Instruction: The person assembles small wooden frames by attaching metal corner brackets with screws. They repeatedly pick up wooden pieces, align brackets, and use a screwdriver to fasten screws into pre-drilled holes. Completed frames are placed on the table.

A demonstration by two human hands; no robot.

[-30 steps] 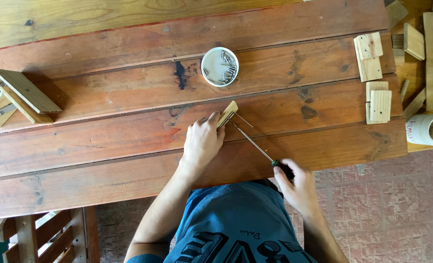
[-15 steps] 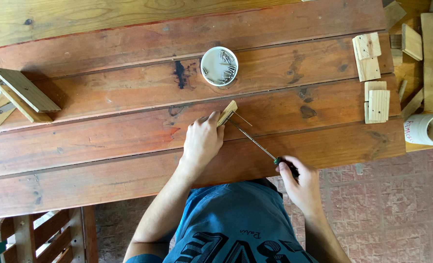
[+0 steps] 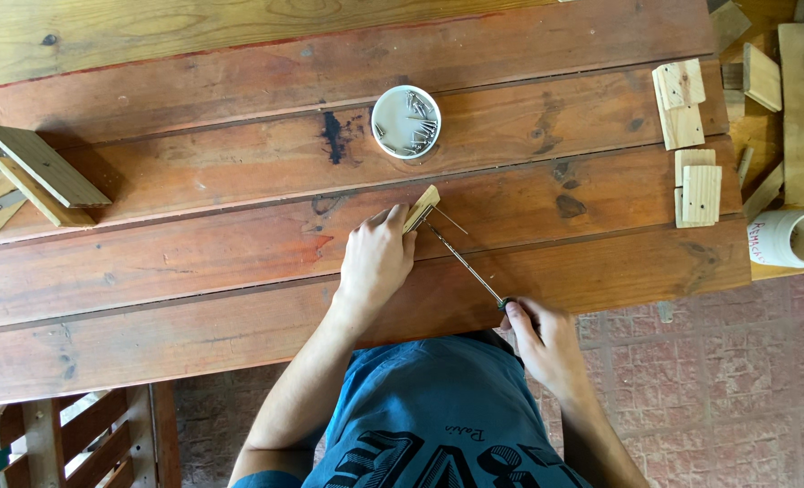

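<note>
Left hand (image 3: 376,260) has its fingers closed over a small wooden block (image 3: 421,209), pinning it to the plank table (image 3: 194,262) near mid-table, toward the near edge. Right hand (image 3: 546,348) is wrapped shut on a screwdriver (image 3: 463,260) handle right at that edge. Shaft's long axis runs diagonally up-left from right hand to block; tip meets the block's right side. Left hand is nearer. Round white tub of screws (image 3: 405,122) sits just beyond.

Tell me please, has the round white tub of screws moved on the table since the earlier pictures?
No. The white tub sits just right of the dark stain on the table, as before.
</note>
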